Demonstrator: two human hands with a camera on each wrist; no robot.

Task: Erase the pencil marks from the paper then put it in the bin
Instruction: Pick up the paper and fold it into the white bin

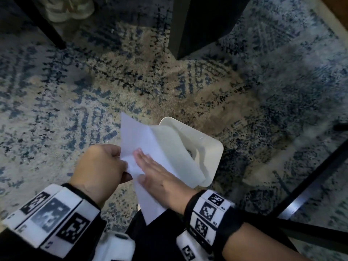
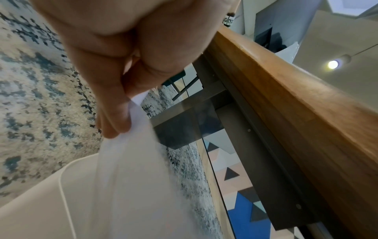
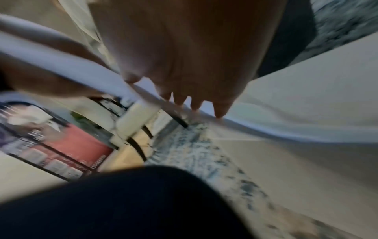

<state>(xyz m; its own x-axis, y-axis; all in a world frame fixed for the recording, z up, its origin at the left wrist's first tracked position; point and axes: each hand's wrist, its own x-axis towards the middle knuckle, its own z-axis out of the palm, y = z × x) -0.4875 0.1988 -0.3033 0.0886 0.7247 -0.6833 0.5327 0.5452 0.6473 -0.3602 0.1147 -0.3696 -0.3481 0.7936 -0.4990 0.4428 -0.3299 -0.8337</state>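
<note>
A creased white sheet of paper [image 1: 143, 146] hangs over the near rim of a white bin [image 1: 207, 144] that stands on the rug. My left hand [image 1: 105, 164] pinches the sheet's left edge between thumb and curled fingers; in the left wrist view the left hand [image 2: 122, 103] grips the paper [image 2: 139, 177] above the bin's wall [image 2: 40, 210]. My right hand [image 1: 150, 166] lies flat on the paper with straight fingers. In the blurred right wrist view the right hand's fingertips [image 3: 218, 111] rest on the paper [image 3: 296, 113]. No pencil marks show.
A blue and beige patterned rug [image 1: 75, 91] covers the floor. A dark furniture leg [image 1: 203, 25] stands beyond the bin, black metal legs [image 1: 310, 185] slant at the right, and shoes [image 1: 69, 8] lie at the top left. A wooden table edge [image 2: 286, 97] runs overhead in the left wrist view.
</note>
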